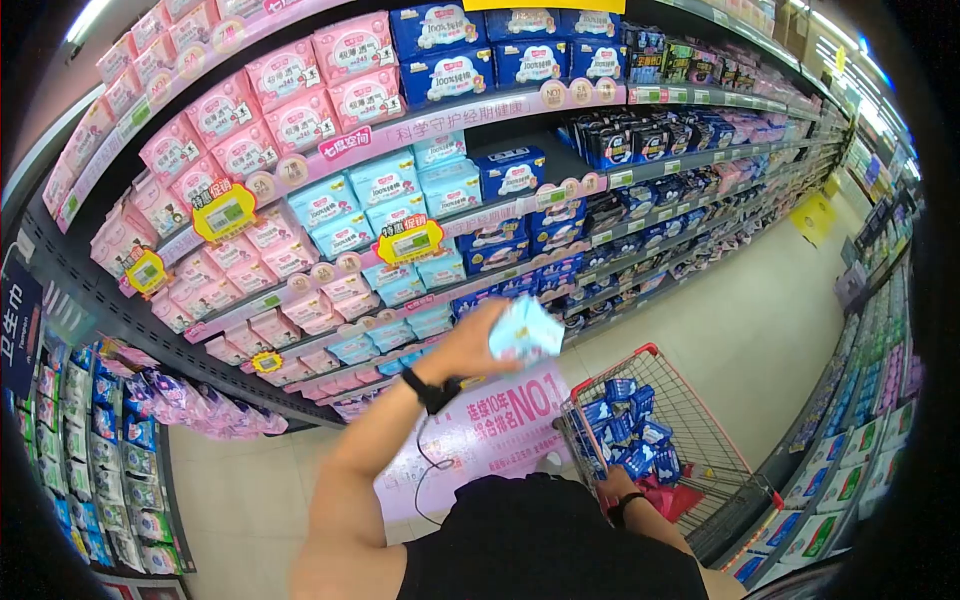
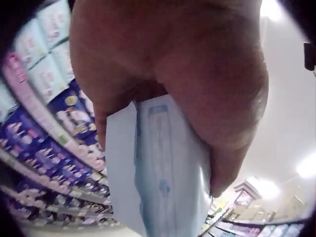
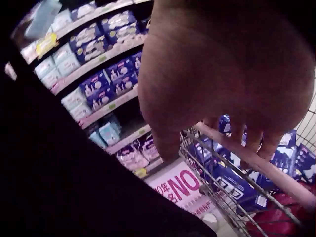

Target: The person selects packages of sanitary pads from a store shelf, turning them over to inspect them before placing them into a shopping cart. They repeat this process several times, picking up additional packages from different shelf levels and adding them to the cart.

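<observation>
In the head view the left hand is raised in front of the shelves, gripping a light blue package. The left wrist view shows that hand with thumb and fingers on opposite sides of the package. Low at the right, the right hand holds the handle of a shopping cart. Its fingers hang over the pinkish bar in the right wrist view, where the palm side of the hand fills the upper part. Several dark blue packages lie inside the cart.
Shelves of pink packages, light blue packages and dark blue packages curve across the front. More stocked shelves run along the right, beside the cart. A pink floor sign lies below the left arm. A red item rests in the cart.
</observation>
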